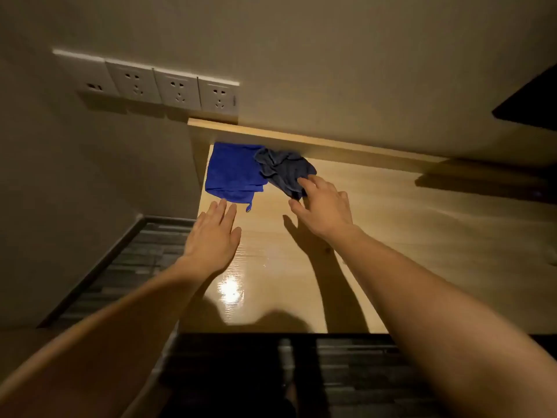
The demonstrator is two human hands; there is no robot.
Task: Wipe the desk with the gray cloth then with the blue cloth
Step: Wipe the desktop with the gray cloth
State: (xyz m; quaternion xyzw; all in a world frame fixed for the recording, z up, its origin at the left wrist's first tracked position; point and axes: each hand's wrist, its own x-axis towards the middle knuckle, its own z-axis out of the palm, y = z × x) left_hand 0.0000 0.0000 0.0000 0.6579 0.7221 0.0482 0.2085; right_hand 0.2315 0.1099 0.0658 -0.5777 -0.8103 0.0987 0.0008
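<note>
Two bare forearms reach out from the bottom of the view over the near edge of the desk (391, 242), whose glossy wood top catches a bright reflection between them. The left hand (212, 233) hovers flat with its fingers straight and together, grasping nothing, its tips just short of the blue cloth (232, 173). The right hand (324, 206) is spread wide, thumb out, its fingertips (303, 181) touching the near corner of the gray cloth (284, 170) but not closed on it. Farther back, both cloths lie at the desk's far left corner: the blue one folded flat, the gray one crumpled just to its right and overlapping its edge. Behind them a row of wall sockets (156, 84) sits above the desk's raised back lip. The step in hand looks like picking up the gray cloth; wiping has likely not begun. The next move calls for the right fingers to close on the gray fabric alone and draw it clear of the blue
</note>
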